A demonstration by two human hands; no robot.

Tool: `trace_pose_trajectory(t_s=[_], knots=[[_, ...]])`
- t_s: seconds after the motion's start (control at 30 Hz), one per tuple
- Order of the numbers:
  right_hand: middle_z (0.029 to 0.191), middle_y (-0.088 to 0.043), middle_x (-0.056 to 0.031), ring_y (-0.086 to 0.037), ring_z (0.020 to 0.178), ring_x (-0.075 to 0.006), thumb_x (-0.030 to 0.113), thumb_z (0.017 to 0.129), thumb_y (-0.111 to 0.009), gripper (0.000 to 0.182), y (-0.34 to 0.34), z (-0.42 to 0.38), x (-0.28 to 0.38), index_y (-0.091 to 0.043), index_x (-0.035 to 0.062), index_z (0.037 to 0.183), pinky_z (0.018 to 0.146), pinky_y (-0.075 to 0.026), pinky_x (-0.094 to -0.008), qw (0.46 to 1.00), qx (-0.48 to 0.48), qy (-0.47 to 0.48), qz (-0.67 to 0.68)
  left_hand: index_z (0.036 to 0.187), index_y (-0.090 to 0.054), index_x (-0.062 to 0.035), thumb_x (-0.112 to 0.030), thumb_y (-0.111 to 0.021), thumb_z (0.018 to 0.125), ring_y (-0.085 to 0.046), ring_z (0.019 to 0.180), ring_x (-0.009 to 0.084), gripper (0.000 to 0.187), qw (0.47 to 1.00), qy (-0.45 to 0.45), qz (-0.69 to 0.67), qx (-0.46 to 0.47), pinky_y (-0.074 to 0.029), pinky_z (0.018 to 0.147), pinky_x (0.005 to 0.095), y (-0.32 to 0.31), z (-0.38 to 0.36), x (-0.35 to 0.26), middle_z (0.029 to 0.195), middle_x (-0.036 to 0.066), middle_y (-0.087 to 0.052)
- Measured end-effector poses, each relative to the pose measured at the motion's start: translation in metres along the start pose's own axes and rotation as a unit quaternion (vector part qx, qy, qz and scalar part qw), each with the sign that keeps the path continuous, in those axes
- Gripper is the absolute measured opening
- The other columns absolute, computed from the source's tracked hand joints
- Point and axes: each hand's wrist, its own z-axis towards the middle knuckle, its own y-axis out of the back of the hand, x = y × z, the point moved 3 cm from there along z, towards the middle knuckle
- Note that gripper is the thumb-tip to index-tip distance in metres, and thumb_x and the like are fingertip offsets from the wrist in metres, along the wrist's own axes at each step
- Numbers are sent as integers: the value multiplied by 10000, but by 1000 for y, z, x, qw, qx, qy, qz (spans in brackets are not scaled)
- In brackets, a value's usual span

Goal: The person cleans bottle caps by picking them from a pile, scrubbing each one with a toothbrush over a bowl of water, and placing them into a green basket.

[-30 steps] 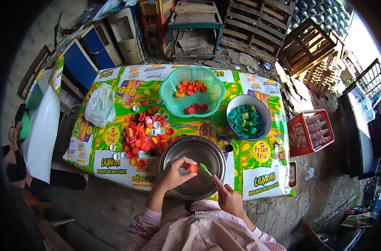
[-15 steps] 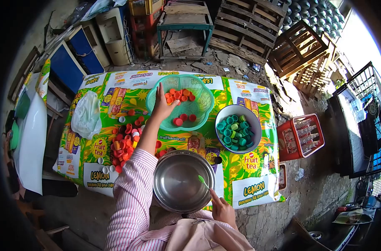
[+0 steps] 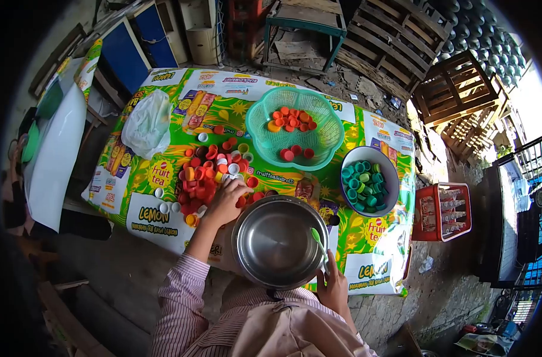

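Note:
My left hand point(image 3: 224, 201) is at the right side of a pile of red and orange bottle caps point(image 3: 198, 189). Its fingers are bent and close together over the caps, and what they hold, if anything, is hidden. A white cap lies by the fingertips. In my right hand point(image 3: 332, 285) is a green-headed spoon-like utensil point(image 3: 317, 238) with a pale handle, its head over the rim of a steel pot point(image 3: 277, 271). Beyond the pot, a green plastic basket point(image 3: 264, 140) contains orange and red caps. Green and teal caps fill a white bowl point(image 3: 393, 178) on the right.
A patterned plastic sheet point(image 3: 223, 113) covers the table. A crumpled white plastic bag point(image 3: 147, 125) lies at the left, with several white caps point(image 3: 164, 207) near the front edge. A red crate of bottles point(image 3: 440, 211) stands right of the table; wooden pallets point(image 3: 390, 44) lean behind.
My left hand has moved from the green basket back to the cap pile. The view has shifted, so the table sits further right. My right hand still grips the utensil by the pot.

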Motion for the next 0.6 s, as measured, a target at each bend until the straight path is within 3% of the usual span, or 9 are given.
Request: trace_pose_trajectory(t_s=[0.1,0.17,0.3,0.4,0.53,0.57,0.6], knots=[[686,-570,-192,-566,537,-318,62,816,-574,623,-3,2,1,-267,20,1357,500,-440,-404,999,-26,21,-3,965,-587,-93,-38,-580,705,-441,1028,261,266,998,13,58,-15,-347,899,399,-11,-13,7,1027,66,-485],[621,-502,-157,-504,479,-281,46,814,-580,631,-7,-1,-4,-254,0,1352,477,-406,-374,997,-67,-16,32,941,-567,-83,13,-522,699,-434,1011,276,264,994,25,103,-27,-351,872,398,-10,-23,8,1015,71,-471],[618,-471,-142,-484,490,-259,44,815,-582,612,-10,-4,-6,-268,-13,1338,477,-389,-350,996,-63,-50,36,935,-570,-86,-5,-497,738,-429,984,260,225,994,50,87,-48,-342,856,403,-15,-55,11,1001,62,-460],[620,-482,-147,-497,496,-264,41,817,-578,601,-12,-4,-1,-277,-9,1335,473,-387,-353,996,-76,-40,34,925,-624,-101,-80,-519,763,-421,994,239,194,987,92,126,-37,-337,861,408,-23,-71,13,1012,41,-455],[629,-506,-153,-527,522,-281,46,819,-573,578,-15,-7,3,-301,0,1328,495,-419,-368,996,-72,-35,34,864,-622,-99,-62,-572,732,-435,973,240,146,984,67,139,-92,-331,875,404,-19,-78,10,1003,41,-477],[629,-506,-153,-527,522,-281,46,819,-573,578,-16,-7,3,-301,0,1328,495,-419,-368,996,-70,-35,34,852,-613,-91,-37,-595,720,-457,941,238,143,987,77,83,-117,-354,856,394,-14,-80,10,1001,44,-492],[597,-504,-130,-492,477,-229,49,820,-571,574,-18,-8,2,-308,4,1328,462,-383,-334,996,-86,-5,31,840,-603,-82,-12,-618,708,-480,909,236,150,986,87,28,-142,-376,837,384,-10,-81,8,999,47,-508]])
